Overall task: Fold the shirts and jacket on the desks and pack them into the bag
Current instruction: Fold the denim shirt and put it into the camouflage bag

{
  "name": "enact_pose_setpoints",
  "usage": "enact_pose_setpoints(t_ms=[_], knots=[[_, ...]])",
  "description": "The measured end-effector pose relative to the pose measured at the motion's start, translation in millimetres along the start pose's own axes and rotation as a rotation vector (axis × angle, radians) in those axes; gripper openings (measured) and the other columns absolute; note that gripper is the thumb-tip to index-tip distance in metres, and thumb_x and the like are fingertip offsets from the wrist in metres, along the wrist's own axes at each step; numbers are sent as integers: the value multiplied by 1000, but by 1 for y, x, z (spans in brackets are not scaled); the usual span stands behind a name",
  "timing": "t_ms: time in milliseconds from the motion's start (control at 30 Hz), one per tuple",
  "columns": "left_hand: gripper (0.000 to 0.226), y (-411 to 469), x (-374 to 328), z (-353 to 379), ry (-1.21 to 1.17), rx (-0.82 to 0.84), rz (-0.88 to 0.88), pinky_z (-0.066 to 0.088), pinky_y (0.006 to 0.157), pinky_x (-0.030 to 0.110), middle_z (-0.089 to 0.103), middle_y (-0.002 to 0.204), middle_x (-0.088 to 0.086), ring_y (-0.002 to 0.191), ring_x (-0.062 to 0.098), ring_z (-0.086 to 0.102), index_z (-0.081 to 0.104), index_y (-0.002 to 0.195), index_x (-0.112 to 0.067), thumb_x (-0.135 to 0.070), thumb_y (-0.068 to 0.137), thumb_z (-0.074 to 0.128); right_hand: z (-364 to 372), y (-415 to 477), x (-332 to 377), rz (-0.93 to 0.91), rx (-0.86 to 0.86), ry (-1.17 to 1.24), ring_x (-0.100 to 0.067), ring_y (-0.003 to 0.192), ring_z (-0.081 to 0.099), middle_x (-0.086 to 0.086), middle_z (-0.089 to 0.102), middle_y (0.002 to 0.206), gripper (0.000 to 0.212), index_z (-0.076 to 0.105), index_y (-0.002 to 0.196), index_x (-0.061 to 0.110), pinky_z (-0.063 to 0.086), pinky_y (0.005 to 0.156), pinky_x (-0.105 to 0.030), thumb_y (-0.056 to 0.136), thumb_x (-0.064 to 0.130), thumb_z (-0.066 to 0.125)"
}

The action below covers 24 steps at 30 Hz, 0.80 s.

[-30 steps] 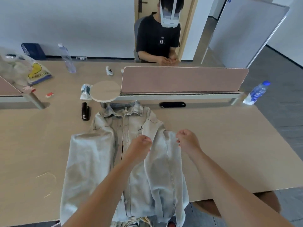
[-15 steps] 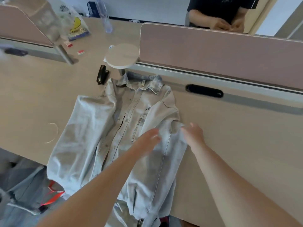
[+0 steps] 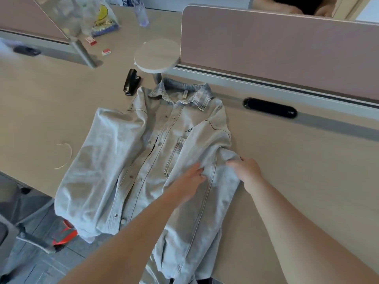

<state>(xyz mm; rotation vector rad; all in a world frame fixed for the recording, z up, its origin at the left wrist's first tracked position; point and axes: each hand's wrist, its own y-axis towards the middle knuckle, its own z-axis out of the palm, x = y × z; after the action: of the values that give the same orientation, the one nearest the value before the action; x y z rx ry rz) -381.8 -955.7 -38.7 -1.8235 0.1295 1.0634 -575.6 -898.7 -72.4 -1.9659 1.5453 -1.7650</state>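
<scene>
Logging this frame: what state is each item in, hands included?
Denim jacket: front up on the desk, both sleeves folded inward, hem hanging over the near edge.
Left hand: open, fingers resting on the folded sleeve.
Right hand: touching that sleeve's outer edge; grip unclear.
Stapler: closed, lying on the desk.
Water bottle: upright, top out of frame.

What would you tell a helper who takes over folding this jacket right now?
Left hand: flat, pressing the jacket front.
Right hand: at the folded sleeve edge; grip unclear.
Jacket: face up on the desk, collar toward the divider, hem hanging off the near edge.
Done: both sleeves folded in.
Left: fold the body, then the shirts (not in view), then pack the bag.
</scene>
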Motion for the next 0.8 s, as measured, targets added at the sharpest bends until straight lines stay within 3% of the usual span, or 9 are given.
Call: enact_pose_setpoints(t_ms=[100, 200, 267, 333, 400, 467, 533, 633, 800], knots=[[49, -6, -5, 4, 30, -12, 50, 37, 100, 28, 43, 149, -17, 126, 6, 45, 37, 150, -36, -26, 103, 49, -1, -6, 5, -1, 37, 76, -23, 72, 55, -9, 61, 81, 15, 67, 90, 3, 40, 62, -33, 77, 11, 63], [43, -15, -13, 8, 125, -65, 77, 47, 77, 21, 50, 140, -10, 84, 1, 52, 46, 142, -40, -34, 100, 52, -2, -20, 21, -71, 64, 66, -23, 71, 49, -9, 54, 80, 24, 62, 97, -3, 36, 61, -33, 79, 13, 59], [42, -23, -21, 9, 142, -78, 100, 49, 69, 21, 54, 134, -9, 74, 0, 50, 47, 141, -39, -40, 99, 54, -1, -30, 35, -104, 104, 75, -23, 74, 46, -9, 51, 83, 32, 56, 98, -5, 34, 63, -36, 75, 17, 57], [46, -36, -30, 7, 119, -75, 111, 54, 71, 30, 58, 118, -17, 72, 6, 53, 47, 140, -39, -45, 96, 59, 3, -39, 50, -118, 151, 106, -23, 75, 44, -9, 48, 84, 19, 53, 89, 2, 34, 60, -34, 76, 16, 55], [56, -47, -38, 3, 137, -86, 133, 55, 83, 38, 57, 107, -25, 85, 12, 58, 44, 141, -39, -50, 90, 65, 9, -54, 68, -137, 205, 133, -24, 74, 47, -9, 48, 79, 3, 51, 82, 11, 37, 59, -33, 82, 10, 54], [63, -55, -44, -3, 152, -97, 163, 52, 89, 36, 57, 117, -26, 97, 11, 65, 43, 142, -36, -49, 86, 70, 16, -69, 85, -148, 254, 173, -27, 72, 55, -10, 53, 72, 8, 52, 79, 11, 45, 64, -38, 84, 6, 53], [63, -65, -49, -8, 164, -140, 182, 50, 84, 26, 59, 120, -18, 103, 9, 62, 45, 137, -34, -46, 84, 75, 24, -81, 96, -141, 309, 217, -30, 74, 63, -14, 58, 77, 7, 54, 81, 8, 55, 73, -46, 86, 4, 50], [58, -79, -51, -11, 156, -214, 181, 49, 73, 24, 63, 106, -12, 89, 13, 62, 43, 126, -34, -41, 80, 78, 39, -93, 111, -93, 306, 260, -38, 88, 69, -17, 61, 90, 9, 58, 89, 7, 56, 86, -61, 82, 9, 53], [29, -93, -42, -21, 145, -452, 71, 43, 53, 28, 62, 81, 2, 64, 19, 58, 46, 99, -17, -28, 83, 67, 64, -116, 143, -109, 287, 353, -40, 97, 69, -17, 63, 96, 11, 60, 93, 11, 59, 82, -58, 83, 10, 56]])
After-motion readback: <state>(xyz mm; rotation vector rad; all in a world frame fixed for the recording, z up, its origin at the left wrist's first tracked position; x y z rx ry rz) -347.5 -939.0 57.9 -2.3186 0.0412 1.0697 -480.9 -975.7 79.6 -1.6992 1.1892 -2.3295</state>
